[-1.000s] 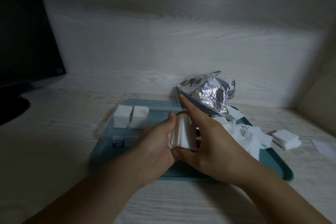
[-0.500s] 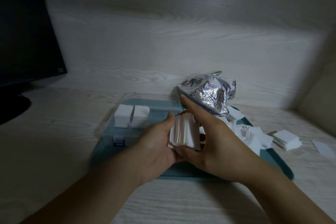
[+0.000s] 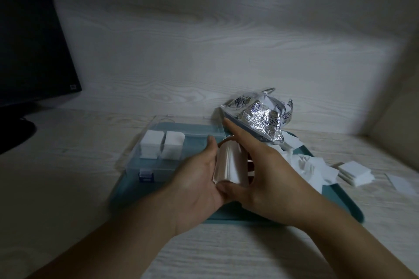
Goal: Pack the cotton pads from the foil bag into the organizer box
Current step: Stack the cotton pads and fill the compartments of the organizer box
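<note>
Both hands, left (image 3: 195, 179) and right (image 3: 269, 176), squeeze a stack of pads (image 3: 229, 163) between them, probably squaring it to fit the box (image 3: 181, 149), where 2 stacks sit; bag (image 3: 260, 118) lies behind.

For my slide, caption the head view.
Both hands square a cotton pad stack beside the organizer box.

Crinkled shiny foil bag (image 3: 260, 118) (clear plastic organizer box (image 3: 163, 165)), matt wood-grain desk (image 3: 68, 165).
</note>
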